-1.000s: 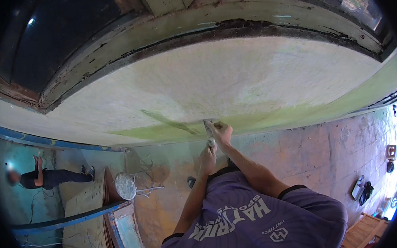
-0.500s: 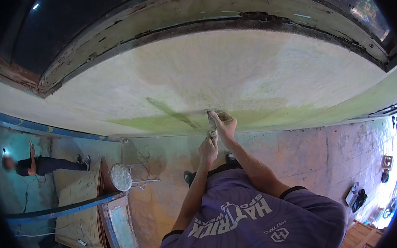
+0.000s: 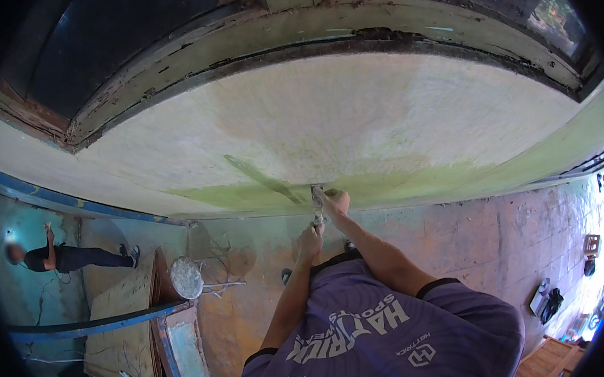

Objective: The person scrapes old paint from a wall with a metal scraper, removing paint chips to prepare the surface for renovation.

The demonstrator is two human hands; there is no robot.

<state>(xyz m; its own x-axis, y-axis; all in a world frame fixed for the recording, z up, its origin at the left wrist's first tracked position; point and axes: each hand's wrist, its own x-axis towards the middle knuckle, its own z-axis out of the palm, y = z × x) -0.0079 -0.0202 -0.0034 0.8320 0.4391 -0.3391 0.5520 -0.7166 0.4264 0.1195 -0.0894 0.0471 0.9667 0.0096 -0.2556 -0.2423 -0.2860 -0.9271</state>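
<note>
A narrow scraper (image 3: 317, 201), smeared pale, is pressed with its tip against the wall (image 3: 311, 119) in front of me. My left hand (image 3: 311, 241) is closed round the lower end of its handle. Higher up, my right hand (image 3: 335, 202) grips the scraper near the blade, fingers curled and thumb along it. Whitish filler coats most of the wall above, and a green painted band (image 3: 385, 189) shows around the tip. A darker green streak (image 3: 263, 177) slants down just left of the tool. The fingers hide part of the scraper.
A weathered window frame (image 3: 307, 46) runs above the wall. At left, a round whitish-topped stool (image 3: 186, 277) stands by leaning boards (image 3: 127, 323) and a blue-edged partition (image 3: 96, 325). Another person (image 3: 71, 256) stands farther left. Dark items (image 3: 547, 301) lie on the floor at right.
Both hands and the scraper have moved a little lower on the wall and slightly left. The whole view has shifted slightly, showing more of the window above.
</note>
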